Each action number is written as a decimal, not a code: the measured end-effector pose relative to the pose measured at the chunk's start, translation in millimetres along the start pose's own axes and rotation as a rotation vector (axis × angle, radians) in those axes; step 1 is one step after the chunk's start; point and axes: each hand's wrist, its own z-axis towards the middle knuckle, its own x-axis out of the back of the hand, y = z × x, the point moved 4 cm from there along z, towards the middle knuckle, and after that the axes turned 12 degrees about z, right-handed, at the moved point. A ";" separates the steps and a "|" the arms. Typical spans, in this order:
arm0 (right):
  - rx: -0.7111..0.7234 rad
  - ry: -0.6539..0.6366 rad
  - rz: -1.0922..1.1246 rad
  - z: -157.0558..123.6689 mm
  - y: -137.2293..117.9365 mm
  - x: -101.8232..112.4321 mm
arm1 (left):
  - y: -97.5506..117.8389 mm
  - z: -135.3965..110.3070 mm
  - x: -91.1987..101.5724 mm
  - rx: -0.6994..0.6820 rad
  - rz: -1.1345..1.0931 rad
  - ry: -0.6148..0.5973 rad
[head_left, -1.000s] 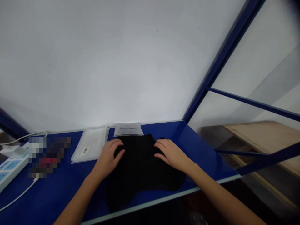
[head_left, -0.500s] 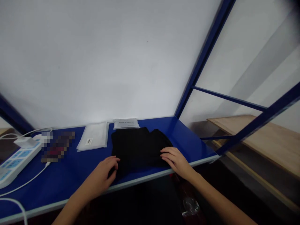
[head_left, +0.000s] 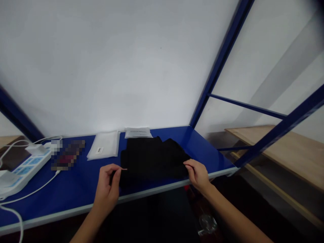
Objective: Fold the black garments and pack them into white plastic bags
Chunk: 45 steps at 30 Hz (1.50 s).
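A black folded garment [head_left: 152, 160] lies on the blue shelf top [head_left: 78, 189], close to its front edge; its exact kind cannot be made out. At its left edge my left hand [head_left: 108, 182] is closed, thumb and fingers pinching the fabric. My right hand [head_left: 198, 173] grips the opposite side near the right corner in a similar pinch. Behind the garment lies a small printed plastic packet [head_left: 138, 132], partly against its back edge. To the left rests a flat white plastic bag [head_left: 104, 145] with a small label.
On the left are a white power strip [head_left: 27, 170] with plugs and cables, and a blurred phone-like object [head_left: 68, 155] on a white charging cord. Blue metal posts [head_left: 222, 60] frame the right side, with a wooden board [head_left: 283, 145] beyond. A white wall [head_left: 126, 67] stands behind.
Both hands have gone from resting with loose fingers on the garment to pinching its sides. My right hand moved slightly rightward and the left hand shifted a little left. The view turned slightly left.
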 end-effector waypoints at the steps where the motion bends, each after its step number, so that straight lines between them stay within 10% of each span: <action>1: 0.012 -0.051 0.002 -1.2 0.3 2.4 | 2.8 -0.5 0.7 -0.019 -0.023 0.011; 11: -0.502 -0.284 0.207 24.4 34.5 -6.1 | -19.3 64.8 -21.6 0.148 0.178 0.147; 18: -0.651 -0.429 0.185 72.3 103.0 -48.8 | -59.0 121.1 -67.4 0.081 0.723 -0.262; 24: -0.557 -0.366 0.202 77.7 107.7 -36.7 | -50.0 89.7 -83.9 -0.293 0.848 -0.460; 28: -0.429 -0.576 0.166 48.8 82.4 -21.8 | -40.4 56.1 -87.2 -0.437 0.655 -0.655; 39: -0.441 -0.618 0.190 8.9 92.6 -5.7 | -48.9 47.1 -59.3 -0.366 0.609 -0.721; 45: -0.355 -0.282 0.225 12.9 89.2 -1.2 | -54.9 41.1 -45.5 -0.267 0.518 -0.704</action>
